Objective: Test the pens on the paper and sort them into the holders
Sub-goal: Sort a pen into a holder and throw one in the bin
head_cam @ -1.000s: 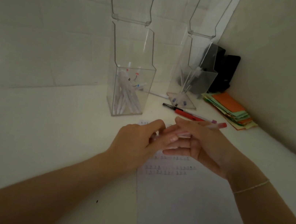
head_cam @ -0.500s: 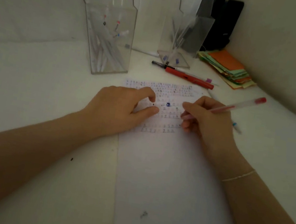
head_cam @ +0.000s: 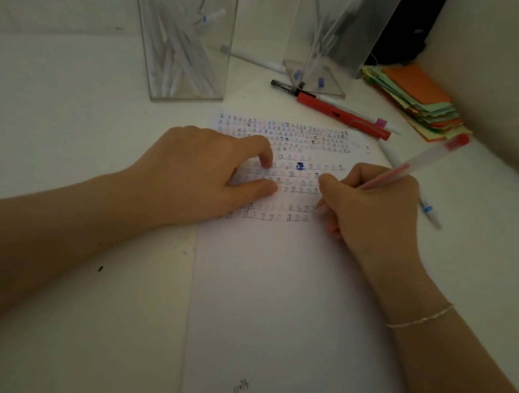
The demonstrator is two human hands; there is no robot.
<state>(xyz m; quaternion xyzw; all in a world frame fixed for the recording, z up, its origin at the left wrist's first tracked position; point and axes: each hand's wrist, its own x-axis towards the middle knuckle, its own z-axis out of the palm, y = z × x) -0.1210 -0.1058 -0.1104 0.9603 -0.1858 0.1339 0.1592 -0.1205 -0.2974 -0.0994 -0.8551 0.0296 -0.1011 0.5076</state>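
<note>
A pale worktop (head_cam: 58,139) carries everything. A long sheet of paper (head_cam: 286,301) lies on it, its far end covered with rows of small marks. Beyond the paper's far left corner stands a clear holder (head_cam: 185,50) full of pens. Beyond the paper's far edge stands a second clear holder (head_cam: 329,38), with a red pen (head_cam: 341,114) lying between it and the paper. Off the paper's far right corner sits a stack of coloured paper slips (head_cam: 423,103). Just beside the paper's right edge lies a blue-tipped pen (head_cam: 428,209).
</note>
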